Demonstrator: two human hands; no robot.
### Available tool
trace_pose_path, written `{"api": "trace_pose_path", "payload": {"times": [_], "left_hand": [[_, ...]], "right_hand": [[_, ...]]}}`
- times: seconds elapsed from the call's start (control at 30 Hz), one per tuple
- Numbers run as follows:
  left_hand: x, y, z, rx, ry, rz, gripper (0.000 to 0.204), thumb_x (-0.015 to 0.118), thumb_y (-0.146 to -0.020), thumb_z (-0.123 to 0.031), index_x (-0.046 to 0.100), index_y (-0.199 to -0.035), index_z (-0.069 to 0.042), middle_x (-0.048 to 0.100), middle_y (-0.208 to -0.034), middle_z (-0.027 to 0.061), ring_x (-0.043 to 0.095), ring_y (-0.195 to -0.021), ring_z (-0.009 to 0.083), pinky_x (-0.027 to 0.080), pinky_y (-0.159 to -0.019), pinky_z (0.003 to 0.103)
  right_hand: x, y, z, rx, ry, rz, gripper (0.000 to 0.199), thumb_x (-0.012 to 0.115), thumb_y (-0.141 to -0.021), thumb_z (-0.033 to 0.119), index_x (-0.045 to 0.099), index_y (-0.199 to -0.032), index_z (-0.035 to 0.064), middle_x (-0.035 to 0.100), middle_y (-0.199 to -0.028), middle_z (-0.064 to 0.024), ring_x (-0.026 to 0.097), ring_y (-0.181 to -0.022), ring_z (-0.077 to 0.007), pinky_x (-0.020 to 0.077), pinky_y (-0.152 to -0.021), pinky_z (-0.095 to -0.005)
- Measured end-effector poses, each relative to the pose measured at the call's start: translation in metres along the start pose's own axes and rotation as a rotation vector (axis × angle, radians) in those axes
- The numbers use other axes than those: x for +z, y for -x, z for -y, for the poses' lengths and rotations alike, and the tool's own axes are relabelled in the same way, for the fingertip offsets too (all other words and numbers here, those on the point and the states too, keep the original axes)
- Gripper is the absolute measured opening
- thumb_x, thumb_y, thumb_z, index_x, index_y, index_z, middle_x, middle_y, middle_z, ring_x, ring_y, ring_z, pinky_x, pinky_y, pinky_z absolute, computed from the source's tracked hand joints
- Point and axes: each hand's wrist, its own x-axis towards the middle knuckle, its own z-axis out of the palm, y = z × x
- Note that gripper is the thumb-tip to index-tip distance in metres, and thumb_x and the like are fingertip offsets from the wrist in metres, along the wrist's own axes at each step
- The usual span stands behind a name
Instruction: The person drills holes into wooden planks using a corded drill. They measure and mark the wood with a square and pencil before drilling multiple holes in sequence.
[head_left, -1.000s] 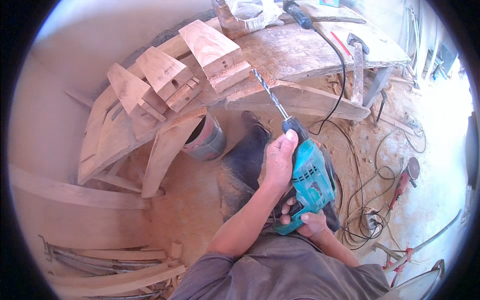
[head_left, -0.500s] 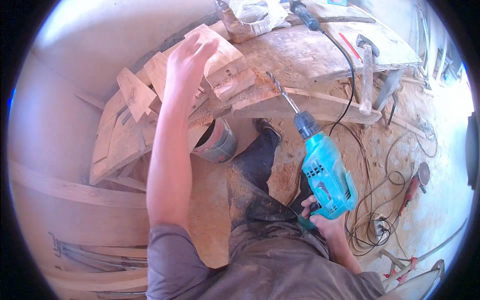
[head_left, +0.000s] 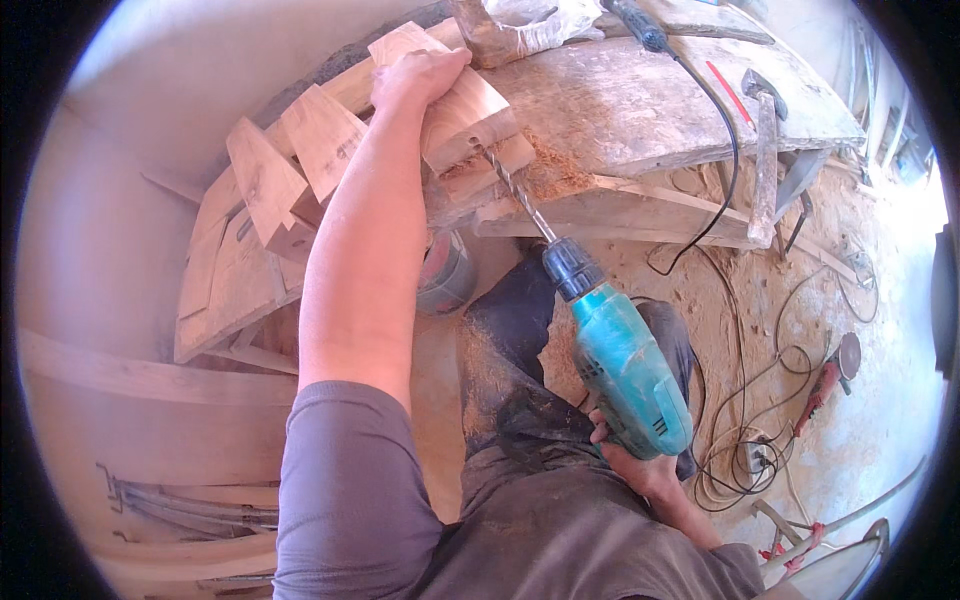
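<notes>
A teal power drill [head_left: 632, 365] is in my right hand [head_left: 643, 468], fingers wrapped round its handle. Its long twist bit [head_left: 525, 203] points up and left, the tip at or very close to the end face of a thick wooden block [head_left: 470, 103]. Small dark holes show in that end face; whether the tip has entered one, I cannot tell. My left hand [head_left: 425, 78] grips the block from above, with the fingers over its far edge. Under the block's near end lies another wood piece [head_left: 518, 152], with sawdust beside it.
Cut wooden pieces [head_left: 265, 180] lie left of my forearm on the bench [head_left: 630, 100]. A hammer [head_left: 765, 165], a red pencil [head_left: 730, 90] and a black-handled corded tool [head_left: 640, 25] are to the right. Below stands a bucket [head_left: 447, 280]. An angle grinder [head_left: 828, 385] and tangled cords [head_left: 740, 450] lie on the floor.
My left hand has shifted right and taken a grip on the block. The drill has swung left, bringing its bit from open air to the block's end face.
</notes>
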Motion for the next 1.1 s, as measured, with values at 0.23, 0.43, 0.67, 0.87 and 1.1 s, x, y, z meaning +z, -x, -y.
{"api": "trace_pose_path", "payload": {"times": [0.23,0.43,0.67,0.87,1.1], "left_hand": [[-0.008,0.016,-0.008,-0.055,-0.003,-0.046,0.071,0.043,-0.091,-0.069,0.061,-0.143,-0.024,0.053,-0.153,0.0039,0.035,-0.148,0.0404,0.036,-0.118,0.046],[-0.011,0.025,-0.009,-0.044,0.007,-0.043,0.069,0.042,-0.092,-0.069,0.063,-0.141,-0.025,0.053,-0.153,0.0035,0.033,-0.149,0.0401,0.034,-0.119,0.046],[-0.014,0.026,-0.009,-0.067,0.040,-0.032,0.069,0.046,-0.091,-0.070,0.063,-0.141,-0.024,0.055,-0.152,0.0042,0.034,-0.149,0.0382,0.034,-0.119,0.045],[-0.003,0.001,-0.001,-0.105,0.092,-0.029,0.081,0.055,-0.085,-0.074,0.059,-0.145,-0.019,0.051,-0.153,0.0135,0.035,-0.149,0.0320,0.036,-0.118,0.041],[0.003,-0.035,0.016,-0.116,0.230,0.074,0.087,0.057,-0.081,-0.077,0.058,-0.145,-0.018,0.048,-0.155,0.0151,0.038,-0.147,0.0314,0.035,-0.118,0.041]], "right_hand": [[0.013,-0.006,0.003,-0.060,-0.001,-0.084,0.022,0.071,-0.081,-0.002,0.071,-0.103,-0.0006,0.075,-0.091,-0.0070,0.072,-0.082,-0.0161,0.0578,-0.075,-0.0308],[0.019,-0.009,0.008,-0.098,0.001,-0.125,0.021,0.072,-0.082,0.000,0.072,-0.103,-0.0003,0.076,-0.091,-0.0065,0.071,-0.080,-0.0151,0.0575,-0.070,-0.0299],[0.021,-0.009,0.021,-0.013,0.040,-0.068,0.038,0.066,-0.080,-0.008,0.065,-0.118,-0.0030,0.069,-0.107,-0.0092,0.068,-0.088,-0.0166,0.0550,-0.078,-0.0308],[0.025,-0.014,0.026,-0.029,0.039,-0.069,0.040,0.066,-0.080,-0.007,0.063,-0.120,-0.0040,0.068,-0.108,-0.0102,0.068,-0.089,-0.0172,0.0551,-0.079,-0.0310],[0.029,-0.009,0.034,0.055,0.017,-0.077,0.041,0.065,-0.082,-0.006,0.061,-0.123,-0.0035,0.067,-0.111,-0.0112,0.068,-0.093,-0.0178,0.0553,-0.080,-0.0319]]}}
